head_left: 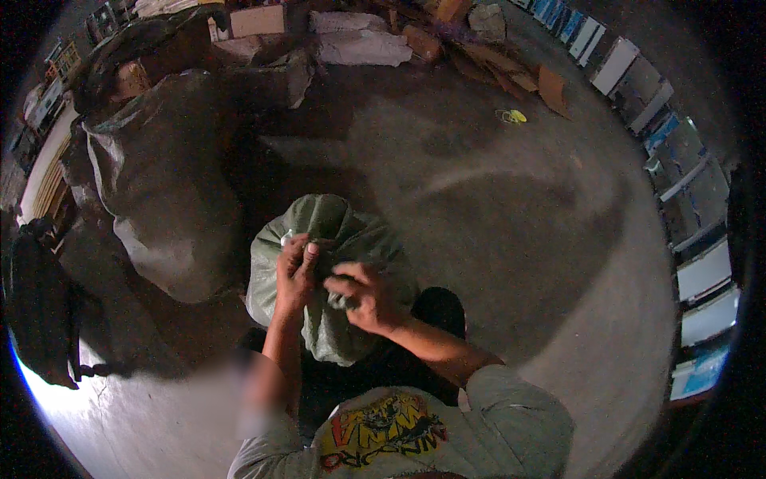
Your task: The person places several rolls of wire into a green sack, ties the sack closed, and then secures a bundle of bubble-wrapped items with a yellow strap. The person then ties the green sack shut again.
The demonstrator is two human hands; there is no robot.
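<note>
The left hand's (297,275) fingers (307,249) hide the green sack's (335,231) mouth; the left forearm (263,383) is blurred.

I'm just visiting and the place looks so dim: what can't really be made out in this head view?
- What fills the grey-green woven sack: its cloth hides it.
- Whatever the left hand and right hand pinch at the sack's mouth: fingers cover it.
- Left forearm: blurred patch.
- Large grey sack at left: contents hidden, top lost in shadow.
- Small yellow object on the concrete floor: too small.
</note>
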